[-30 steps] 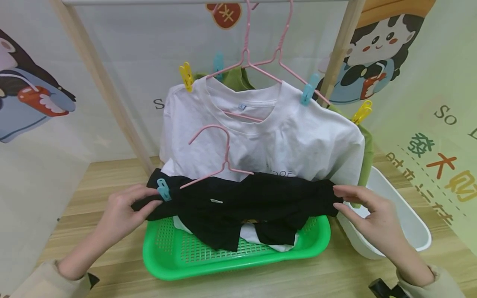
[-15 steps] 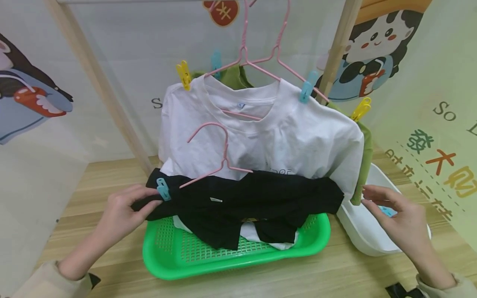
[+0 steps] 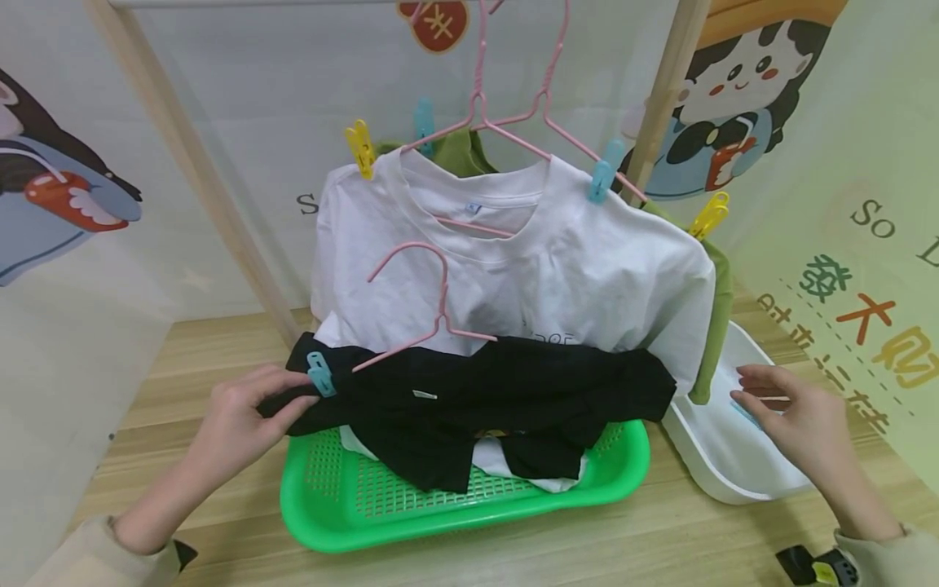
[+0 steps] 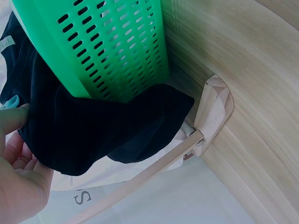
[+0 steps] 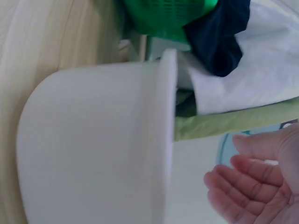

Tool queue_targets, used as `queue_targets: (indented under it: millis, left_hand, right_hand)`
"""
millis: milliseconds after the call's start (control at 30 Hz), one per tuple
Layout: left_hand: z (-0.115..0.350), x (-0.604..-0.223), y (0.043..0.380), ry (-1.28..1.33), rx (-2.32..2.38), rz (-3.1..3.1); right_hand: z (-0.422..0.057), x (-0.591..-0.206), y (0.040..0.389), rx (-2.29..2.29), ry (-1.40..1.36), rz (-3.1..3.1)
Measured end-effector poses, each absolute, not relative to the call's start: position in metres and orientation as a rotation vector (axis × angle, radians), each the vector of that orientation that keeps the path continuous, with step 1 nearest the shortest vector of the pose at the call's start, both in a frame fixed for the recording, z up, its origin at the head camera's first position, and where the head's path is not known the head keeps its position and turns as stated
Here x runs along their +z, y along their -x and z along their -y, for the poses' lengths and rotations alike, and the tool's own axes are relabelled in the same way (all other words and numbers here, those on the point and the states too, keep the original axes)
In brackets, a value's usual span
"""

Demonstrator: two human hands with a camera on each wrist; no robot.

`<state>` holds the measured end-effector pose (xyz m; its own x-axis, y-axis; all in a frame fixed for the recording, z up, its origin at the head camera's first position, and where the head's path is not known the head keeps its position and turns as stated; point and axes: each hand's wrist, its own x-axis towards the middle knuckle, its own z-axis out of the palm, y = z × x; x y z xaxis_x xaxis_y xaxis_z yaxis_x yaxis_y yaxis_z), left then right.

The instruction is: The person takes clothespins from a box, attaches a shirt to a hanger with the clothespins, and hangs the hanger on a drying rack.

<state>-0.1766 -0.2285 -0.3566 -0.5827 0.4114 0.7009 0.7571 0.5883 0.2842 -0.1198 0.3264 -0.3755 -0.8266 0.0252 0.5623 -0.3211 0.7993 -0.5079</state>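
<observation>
A black T-shirt [image 3: 528, 379] on a pink hanger [image 3: 444, 293] lies bunched over the green basket [image 3: 440, 530]. My left hand [image 3: 253, 408] pinches the shirt's left sleeve, fingertips right at a light-blue clothespin [image 3: 320, 375] fixed on the shoulder. In the left wrist view the thumb [image 4: 16, 117] lies beside that clothespin, with the other fingers at the sleeve's edge. My right hand [image 3: 803, 416] is over the white tub [image 3: 722, 485], fingers loosely bent, nothing in them. Part of a light-blue clothespin [image 3: 744, 414] shows in the tub beside the fingertips.
Behind the black shirt, a white T-shirt [image 3: 499, 285] and a green garment [image 3: 719, 326] hang on pink hangers from a rack with wooden posts [image 3: 213, 196]. Yellow clothespins [image 3: 359, 148] and blue ones fasten them. White cloth [image 3: 561, 484] shows in the basket.
My right hand has left the black shirt's right sleeve and moved right, over the white tub. My left hand stays at the left sleeve and clothespin.
</observation>
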Motion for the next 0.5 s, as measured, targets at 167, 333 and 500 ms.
queue_targets:
  millis: [167, 333, 500]
  left_hand:
    - [0.229, -0.356, 0.176, 0.918, -0.776, 2.242]
    - [0.229, -0.356, 0.175, 0.915, -0.775, 2.246]
    - [0.228, -0.356, 0.176, 0.915, -0.768, 2.243]
  right_hand:
    - [-0.34, -0.382, 0.125, 0.73, -0.114, 2.596]
    - [-0.347, -0.39, 0.127, 0.662, -0.104, 2.685]
    - [-0.352, -0.396, 0.13, 0.606, -0.095, 2.788]
